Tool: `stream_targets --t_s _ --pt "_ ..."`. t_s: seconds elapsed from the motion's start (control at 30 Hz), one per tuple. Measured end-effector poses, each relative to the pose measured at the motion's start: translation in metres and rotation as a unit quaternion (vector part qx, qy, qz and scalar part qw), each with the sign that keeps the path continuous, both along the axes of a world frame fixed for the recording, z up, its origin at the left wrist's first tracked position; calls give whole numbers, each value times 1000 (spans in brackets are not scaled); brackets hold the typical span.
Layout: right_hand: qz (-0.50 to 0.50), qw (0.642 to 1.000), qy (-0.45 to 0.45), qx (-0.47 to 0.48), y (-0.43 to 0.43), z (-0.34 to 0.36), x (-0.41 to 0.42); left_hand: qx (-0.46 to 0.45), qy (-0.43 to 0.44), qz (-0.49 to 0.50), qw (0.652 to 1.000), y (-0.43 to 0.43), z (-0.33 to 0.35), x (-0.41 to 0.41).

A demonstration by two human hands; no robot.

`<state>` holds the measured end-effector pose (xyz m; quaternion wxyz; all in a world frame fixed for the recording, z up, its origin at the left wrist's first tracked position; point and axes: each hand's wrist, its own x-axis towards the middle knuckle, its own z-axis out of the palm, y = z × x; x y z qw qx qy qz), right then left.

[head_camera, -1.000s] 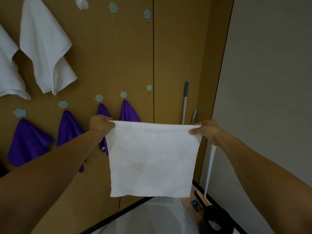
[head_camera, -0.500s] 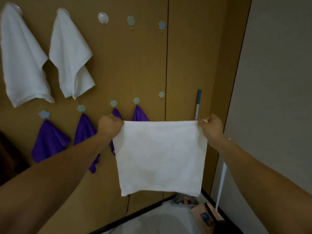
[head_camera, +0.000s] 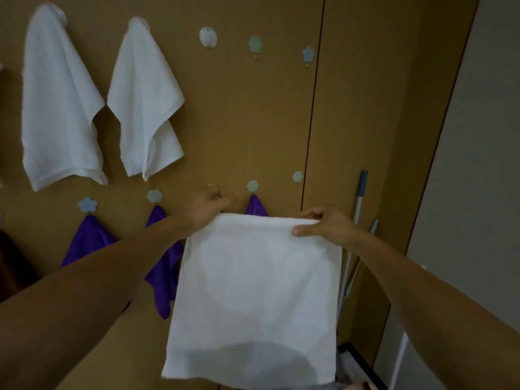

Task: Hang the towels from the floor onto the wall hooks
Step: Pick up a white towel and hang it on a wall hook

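I hold a white towel (head_camera: pixel 256 299) spread in front of the brown wall (head_camera: pixel 253 122). My left hand (head_camera: pixel 206 208) grips its top left corner and my right hand (head_camera: pixel 323 225) pinches the top edge near the right corner. The towel hangs flat below both hands. Above it, three bare hooks stand in the upper row: a round white hook (head_camera: pixel 208 37), a pale hexagon hook (head_camera: pixel 255 44) and a blue flower hook (head_camera: pixel 308 54). Two white towels (head_camera: pixel 60 108) (head_camera: pixel 146 108) hang from hooks at the upper left.
Purple cloths (head_camera: pixel 87 240) (head_camera: pixel 163 263) (head_camera: pixel 256 206) hang from the lower row of hooks; one lower hook (head_camera: pixel 297 176) is bare. A mop handle (head_camera: pixel 360 195) leans in the corner at the right. A grey wall (head_camera: pixel 478 192) stands to the right.
My view has tilted up and left, showing more of the upper hooks and both hung towels. My hands have come closer together, and the towel's top edge now folds over toward me.
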<state>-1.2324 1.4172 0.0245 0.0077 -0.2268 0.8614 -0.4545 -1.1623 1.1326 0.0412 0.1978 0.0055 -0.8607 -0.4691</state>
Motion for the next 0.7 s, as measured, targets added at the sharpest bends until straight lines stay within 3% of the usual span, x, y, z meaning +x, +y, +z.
stream_targets --t_s 0.13,0.23,0.33,0.47,0.7 --pt "-14 998 25 -51 -42 7 -36 -141 -93 -135 976 -37 10 -24" --pt "-31 995 67 -71 -71 17 -59 -194 -80 -151 966 -56 21 -47" --pt "-43 986 144 -77 -99 33 -79 -193 -29 -78 978 -73 43 -66" --pt "-59 970 208 -111 -131 67 -102 -66 24 -51 996 -79 65 -102" --pt "10 971 143 -190 -159 143 -142 -77 157 55 983 -71 132 -164"
